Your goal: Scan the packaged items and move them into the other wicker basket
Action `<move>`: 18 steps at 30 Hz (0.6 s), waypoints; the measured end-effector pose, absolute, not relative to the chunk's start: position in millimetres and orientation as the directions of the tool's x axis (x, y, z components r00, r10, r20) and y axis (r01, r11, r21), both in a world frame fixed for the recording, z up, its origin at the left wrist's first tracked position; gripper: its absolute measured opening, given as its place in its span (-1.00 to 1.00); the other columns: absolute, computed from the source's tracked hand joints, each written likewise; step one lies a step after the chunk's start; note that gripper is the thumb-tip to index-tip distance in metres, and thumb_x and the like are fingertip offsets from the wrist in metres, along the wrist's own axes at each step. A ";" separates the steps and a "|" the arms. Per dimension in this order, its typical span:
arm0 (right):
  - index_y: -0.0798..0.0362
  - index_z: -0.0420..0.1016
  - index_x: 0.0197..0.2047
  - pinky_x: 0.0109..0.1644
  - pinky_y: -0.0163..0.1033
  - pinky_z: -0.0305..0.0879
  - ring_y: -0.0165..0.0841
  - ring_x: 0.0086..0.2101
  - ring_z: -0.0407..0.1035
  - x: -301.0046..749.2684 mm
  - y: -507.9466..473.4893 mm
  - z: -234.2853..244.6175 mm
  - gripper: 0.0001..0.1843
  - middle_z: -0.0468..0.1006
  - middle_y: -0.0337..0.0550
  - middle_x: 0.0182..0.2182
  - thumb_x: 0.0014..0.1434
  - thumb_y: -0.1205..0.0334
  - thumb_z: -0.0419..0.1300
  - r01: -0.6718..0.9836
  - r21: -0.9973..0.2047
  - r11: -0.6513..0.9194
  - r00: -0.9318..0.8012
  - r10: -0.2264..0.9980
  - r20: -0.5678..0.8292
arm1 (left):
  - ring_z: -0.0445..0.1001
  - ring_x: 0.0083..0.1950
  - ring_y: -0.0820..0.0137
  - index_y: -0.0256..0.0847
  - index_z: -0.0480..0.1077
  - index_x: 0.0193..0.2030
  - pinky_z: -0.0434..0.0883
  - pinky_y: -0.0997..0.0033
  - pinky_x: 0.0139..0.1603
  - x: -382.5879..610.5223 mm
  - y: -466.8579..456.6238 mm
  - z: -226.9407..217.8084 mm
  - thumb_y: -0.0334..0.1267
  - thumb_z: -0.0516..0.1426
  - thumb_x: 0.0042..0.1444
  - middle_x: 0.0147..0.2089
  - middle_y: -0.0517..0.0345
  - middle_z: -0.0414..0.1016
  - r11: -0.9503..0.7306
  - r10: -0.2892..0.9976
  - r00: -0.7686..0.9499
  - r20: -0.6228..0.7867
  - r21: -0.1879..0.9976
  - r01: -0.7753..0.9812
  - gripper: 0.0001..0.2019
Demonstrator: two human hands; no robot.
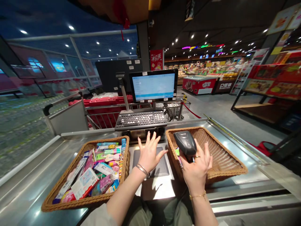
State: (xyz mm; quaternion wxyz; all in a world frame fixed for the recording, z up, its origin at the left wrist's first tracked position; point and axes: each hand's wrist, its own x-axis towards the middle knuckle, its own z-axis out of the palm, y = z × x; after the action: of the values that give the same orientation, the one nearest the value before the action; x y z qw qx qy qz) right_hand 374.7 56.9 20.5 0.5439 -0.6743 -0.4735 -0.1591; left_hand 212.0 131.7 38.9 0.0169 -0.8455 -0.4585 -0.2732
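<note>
My left hand (pixel 149 153) hovers open, fingers spread, above the dark scanner plate (pixel 160 168) set into the steel counter, just in front of the keyboard (pixel 141 119). My right hand (pixel 196 168) is closed around the handle of a black handheld barcode scanner (pixel 185 142), held over the near left corner of the right wicker basket (pixel 223 157). A few small items show in that corner under the scanner. The left wicker basket (pixel 56 194) is full of several packaged small goods, toothbrushes and the like.
A checkout monitor (pixel 154 85) stands behind the keyboard. Red shopping baskets (pixel 105 105) and a wire trolley (pixel 175 110) sit beyond the counter. A steel counter (pixel 28 185) runs left and right. Shop shelves (pixel 272 81) stand at the right.
</note>
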 end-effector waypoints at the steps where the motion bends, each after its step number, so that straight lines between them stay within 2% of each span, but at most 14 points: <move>1: 0.03 0.39 0.13 0.30 0.34 -0.19 0.02 0.32 -0.02 371.1 57.5 21.0 -0.49 0.44 0.08 0.14 0.18 -0.04 0.16 0.816 -0.576 0.053 0.487 0.473 0.734 | -0.08 0.47 -0.04 -0.05 0.17 0.32 -0.26 -0.55 0.30 204.4 130.9 38.9 0.10 0.07 0.20 0.42 -0.13 0.12 -0.573 0.767 0.421 0.485 0.221 0.789 -0.41; 11: 0.03 0.41 0.04 0.30 0.33 -0.15 -0.03 0.32 -0.01 330.9 63.9 16.7 -0.61 0.46 0.03 0.12 0.18 0.07 0.15 0.836 -0.522 0.169 0.353 0.564 0.747 | -0.04 0.46 -0.09 -0.02 0.20 0.29 -0.31 -0.57 0.26 115.0 136.4 32.7 0.07 0.09 0.20 0.40 -0.15 0.15 -0.462 0.807 0.300 0.509 0.226 0.858 -0.45; 15: 0.03 0.42 0.03 0.31 0.32 -0.15 -0.05 0.32 -0.01 317.2 65.7 16.1 -0.65 0.45 0.00 0.13 0.18 0.16 0.15 0.831 -0.513 0.214 0.310 0.587 0.748 | -0.05 0.45 -0.12 -0.04 0.19 0.31 -0.32 -0.60 0.24 74.6 136.7 27.5 0.08 0.08 0.20 0.38 -0.18 0.18 -0.390 0.839 0.253 0.482 0.208 0.897 -0.43; 18: 0.03 0.44 0.01 0.30 0.33 -0.14 -0.04 0.32 -0.01 308.3 67.9 14.1 -0.67 0.45 -0.01 0.13 0.18 0.14 0.15 0.836 -0.498 0.232 0.281 0.598 0.751 | -0.03 0.44 -0.14 -0.02 0.23 0.29 -0.28 -0.63 0.22 46.7 135.9 24.4 0.11 0.08 0.18 0.39 -0.16 0.17 -0.322 0.877 0.217 0.428 0.189 0.928 -0.43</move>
State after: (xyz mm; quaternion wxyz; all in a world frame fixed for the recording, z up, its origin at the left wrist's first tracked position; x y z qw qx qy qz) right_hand 308.3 67.9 14.1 0.5192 -0.6092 -0.5884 -0.1148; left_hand 46.7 135.9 24.4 0.0536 -0.7783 -0.5798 -0.2350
